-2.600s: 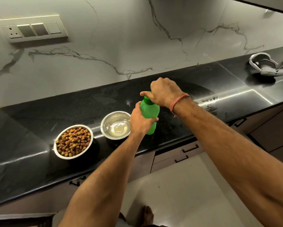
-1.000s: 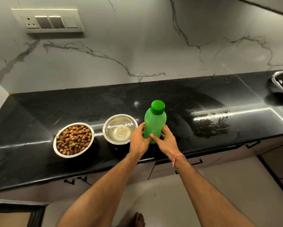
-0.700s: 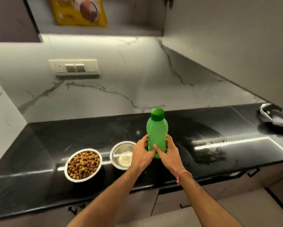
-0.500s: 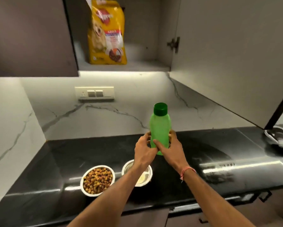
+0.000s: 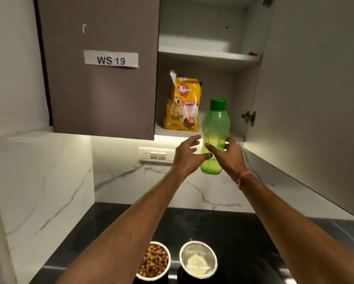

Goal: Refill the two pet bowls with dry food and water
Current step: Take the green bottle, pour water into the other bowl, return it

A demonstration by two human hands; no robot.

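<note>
A green capped bottle (image 5: 215, 128) is held upright in the air in front of the open wall cabinet. My right hand (image 5: 228, 155) grips its lower half. My left hand (image 5: 187, 155) is at the bottle's left side with fingers spread; its thumb touches the bottle. Down on the black counter (image 5: 243, 232) stand two steel bowls side by side: the left bowl (image 5: 154, 261) holds brown dry food, the right bowl (image 5: 198, 260) holds water. My left forearm hides part of the food bowl.
A yellow dog food bag (image 5: 183, 105) stands on the cabinet's lower shelf (image 5: 172, 131). The cabinet's right door (image 5: 315, 89) hangs open over the counter. The left door (image 5: 98, 68), labelled WS 19, is closed. A switch plate (image 5: 156, 155) sits on the marble wall.
Both hands lifted the bottle off the counter and up to the level of the cabinet's lower shelf. My view tilted upward. My left hand's fingers have spread apart.
</note>
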